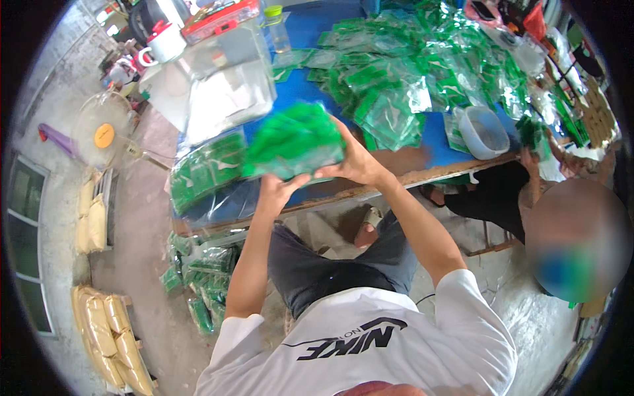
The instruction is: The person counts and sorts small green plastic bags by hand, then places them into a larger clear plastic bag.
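Between my two hands, above the table's front edge, is a thick bundle of green packets [294,138] in clear plastic, smeared by motion. My left hand [281,191] grips its lower near edge with the thumb toward me. Around its right side wraps my right hand [356,158], thumb at the near edge. Most fingers of the left hand are hidden behind or under the bundle. Just left of it, more green packets [208,168] lie on the blue tabletop [307,89]. A stack of clear plastic bags [228,96] lies beyond them.
A large heap of green packets [409,59] covers the table's far right, near a translucent tub [485,135]. A bottle [277,30] and a white jug [163,43] stand behind. Bagged packets [205,284] lie below left; a fan [102,135] stands beyond. Another person [574,237] sits right.
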The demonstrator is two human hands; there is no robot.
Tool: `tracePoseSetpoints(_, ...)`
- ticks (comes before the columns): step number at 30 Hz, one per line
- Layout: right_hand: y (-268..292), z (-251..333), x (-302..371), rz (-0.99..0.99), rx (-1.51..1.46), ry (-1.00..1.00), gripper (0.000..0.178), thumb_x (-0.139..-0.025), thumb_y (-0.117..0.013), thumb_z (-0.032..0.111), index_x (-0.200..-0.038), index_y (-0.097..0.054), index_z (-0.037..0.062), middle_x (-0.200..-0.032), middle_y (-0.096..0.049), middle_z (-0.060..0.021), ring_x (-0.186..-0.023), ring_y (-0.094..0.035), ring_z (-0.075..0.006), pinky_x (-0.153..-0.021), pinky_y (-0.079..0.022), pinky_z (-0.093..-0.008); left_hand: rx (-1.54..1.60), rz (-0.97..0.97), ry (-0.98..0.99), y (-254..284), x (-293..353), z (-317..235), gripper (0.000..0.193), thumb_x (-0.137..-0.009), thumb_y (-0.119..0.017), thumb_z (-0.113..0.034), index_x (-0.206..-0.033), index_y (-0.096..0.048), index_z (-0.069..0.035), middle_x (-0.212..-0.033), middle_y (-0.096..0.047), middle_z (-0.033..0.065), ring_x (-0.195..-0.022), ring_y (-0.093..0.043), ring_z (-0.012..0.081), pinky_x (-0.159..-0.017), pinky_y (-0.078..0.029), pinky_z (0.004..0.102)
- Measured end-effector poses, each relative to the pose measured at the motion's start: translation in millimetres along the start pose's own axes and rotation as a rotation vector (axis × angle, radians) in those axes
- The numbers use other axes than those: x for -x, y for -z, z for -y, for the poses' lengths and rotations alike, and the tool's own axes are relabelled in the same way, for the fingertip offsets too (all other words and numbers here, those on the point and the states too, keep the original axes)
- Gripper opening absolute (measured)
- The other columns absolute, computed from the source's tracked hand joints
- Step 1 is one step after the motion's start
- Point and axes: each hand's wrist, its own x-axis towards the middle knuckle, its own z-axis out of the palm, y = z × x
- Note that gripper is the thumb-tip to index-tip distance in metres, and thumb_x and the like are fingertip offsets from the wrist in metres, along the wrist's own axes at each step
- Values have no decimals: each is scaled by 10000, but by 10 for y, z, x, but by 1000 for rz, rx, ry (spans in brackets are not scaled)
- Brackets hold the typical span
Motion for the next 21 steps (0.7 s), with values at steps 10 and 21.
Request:
tracePoseSetpoints(10, -192, -199, 217, -50, 71, -78, 1058, -640, -937, 273, -1463, -322, 19, -1381, -528, -225, -1261, -541, -384, -1057, -434, -439, 169, 93, -55, -53, -112, 192, 1066, -666, -919, -94, -1479, -232, -35, -1384, -472, 144, -1300, -467, 233, -1095, -399, 406)
tracePoseSetpoints(21, -187, -119, 84, 76, 153, 82, 1015, -695, -901, 242, -1458, -263, 43, -1272, -573, -242, -1232, -548, -421, -1025, -453, -455, 328, 39, -31, -100, -149, 79, 1216, -670, -893, -34, -1578, -87, -103, -1436, -447, 101, -1344, -439, 227, -1099, -410, 393)
